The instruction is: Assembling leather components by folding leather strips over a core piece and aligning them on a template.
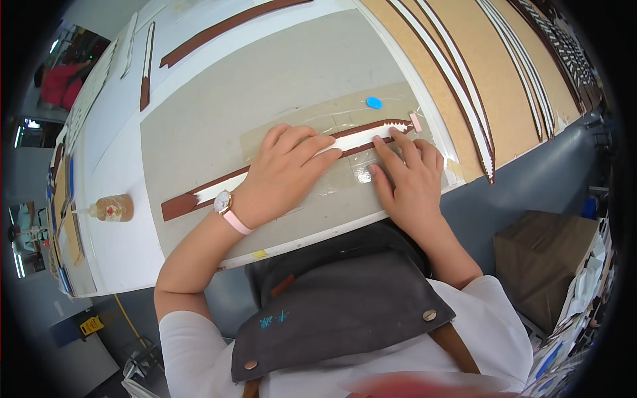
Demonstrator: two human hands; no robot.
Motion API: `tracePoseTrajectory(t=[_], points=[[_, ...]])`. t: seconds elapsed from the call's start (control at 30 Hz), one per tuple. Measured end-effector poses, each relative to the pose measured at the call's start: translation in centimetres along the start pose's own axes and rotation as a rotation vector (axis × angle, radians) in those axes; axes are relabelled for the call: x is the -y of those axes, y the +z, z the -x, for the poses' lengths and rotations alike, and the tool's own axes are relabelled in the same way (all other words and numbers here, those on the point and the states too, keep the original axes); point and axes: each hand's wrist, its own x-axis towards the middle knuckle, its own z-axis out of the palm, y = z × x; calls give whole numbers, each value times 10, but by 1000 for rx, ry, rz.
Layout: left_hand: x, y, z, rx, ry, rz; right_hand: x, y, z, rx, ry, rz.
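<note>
A long brown strip (179, 207), likely leather, lies slantwise on the grey board with a white lining (357, 140) along its middle. Its brown edges are folded inward, and small notches show near the pointed right end. Across the strip's middle lies my left hand (285, 169), fingers stretched out and hiding that part. My right hand (413, 179) rests farther right, its fingers apart and the fingertips touching the white lining and the edge near the notched end. Beneath the strip, clear tape (325, 188) covers part of the board.
On the grey board (199, 126) sits a blue oval piece (374, 103); a small pink piece (415, 122) is at the strip's tip. A glue bottle (114, 208) stands left. More brown strips (232, 25) lie beyond, and lined strips (458, 79) on the tan board.
</note>
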Motion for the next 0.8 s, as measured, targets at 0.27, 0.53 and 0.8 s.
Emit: tracePoseTrajectory(t=[0.27,0.53,0.8], points=[[6,11,0,-14,33,12,0,0,-1,3,2,1],[9,5,-3,87,59,-22,-1,-1,-1,35,27,-8],[9,4,-3,111,73,-31,-1,-1,-1,7,8,5]])
